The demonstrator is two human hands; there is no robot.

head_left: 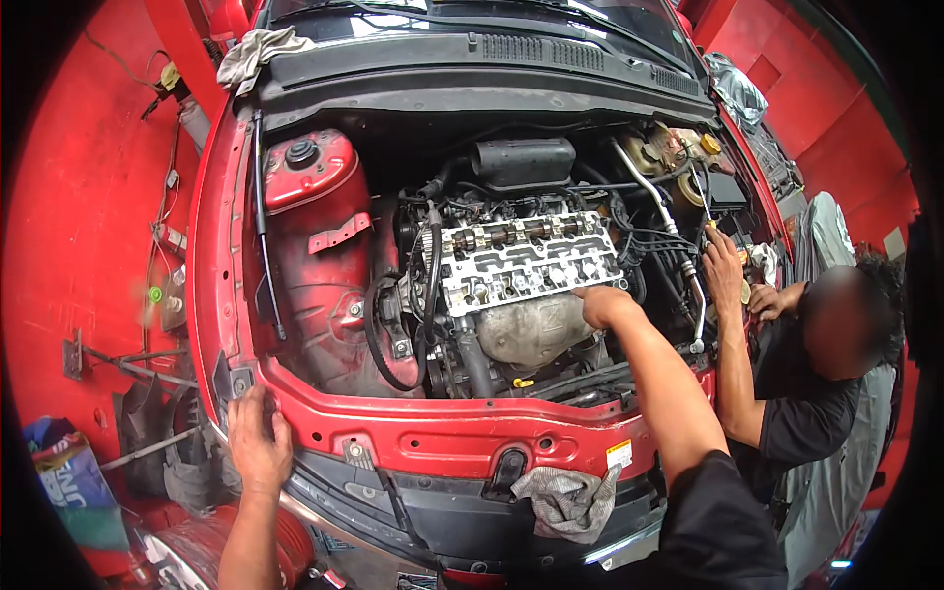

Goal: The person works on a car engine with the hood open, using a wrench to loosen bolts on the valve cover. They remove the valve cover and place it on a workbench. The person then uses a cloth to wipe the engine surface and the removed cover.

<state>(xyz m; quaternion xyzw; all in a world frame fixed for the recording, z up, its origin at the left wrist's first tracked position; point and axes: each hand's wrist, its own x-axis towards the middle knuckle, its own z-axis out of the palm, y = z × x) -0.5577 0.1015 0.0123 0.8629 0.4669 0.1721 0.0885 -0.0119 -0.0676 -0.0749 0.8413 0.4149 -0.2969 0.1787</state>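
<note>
A bared engine sits in the red car's bay, with the valve train showing on its silver cylinder head (531,258). My right hand (604,306) is at the front right edge of that head, above the grey exhaust heat shield (531,329). Its fingers are curled; what they hold, if anything, is hidden. At the bay's front left corner my left hand (259,440) rests on the red front panel (393,421), fingers stretched out and holding nothing. The yellow dipstick handle (523,383) shows below the heat shield.
At the right, a co-worker's hand (723,270) reaches into the bay with a thin tool near the reservoir (644,154). A grey rag (570,501) hangs over the front bumper. Another cloth (258,57) lies by the windshield. A hood strut (261,216) lies along the left fender.
</note>
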